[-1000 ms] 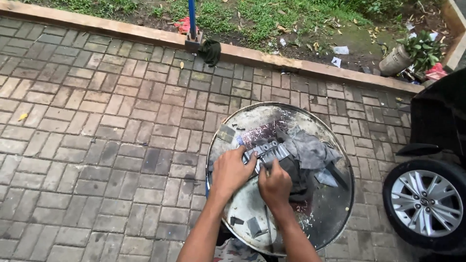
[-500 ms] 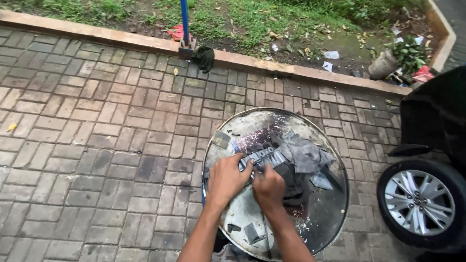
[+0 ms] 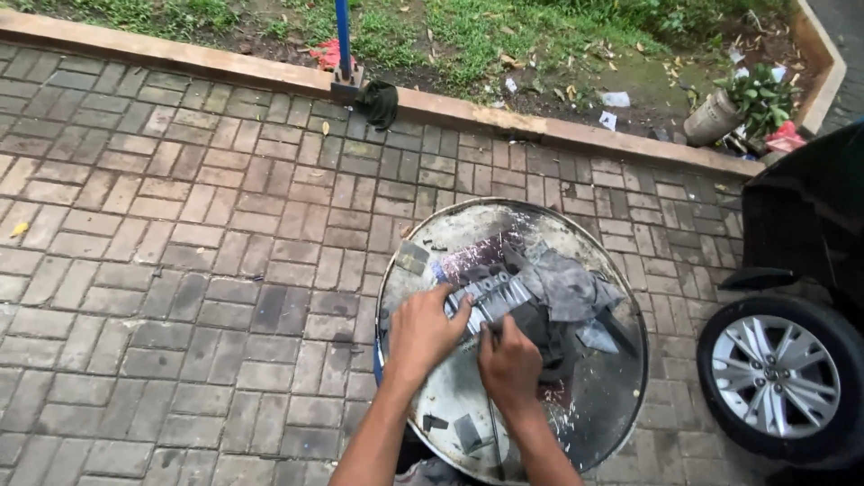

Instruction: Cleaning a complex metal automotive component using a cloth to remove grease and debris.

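Both hands unmoved since earlier: left hand (image 3: 421, 331) and right hand (image 3: 509, 364) grip pinching silver strip (image 3: 490, 295) on round tabletop (image 3: 468, 232).

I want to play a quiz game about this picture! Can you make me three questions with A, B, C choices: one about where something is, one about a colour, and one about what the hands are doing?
1. Where is the car wheel?
A. Right of the round metal top
B. On the grass
C. Left of the pole

2. What colour is the pole by the kerb?
A. Yellow
B. Blue
C. White

3. What are the two hands doing?
A. Hanging free in the air
B. Resting on the paving bricks
C. Pressed on the silvery strip on the round metal top

Answers:
1. A: the wheel stands on the paving, just right of the round metal top.
2. B: the pole rising from the kerb is blue.
3. C: the left hand and the right hand both lie on the silvery strip, beside a grey cloth.
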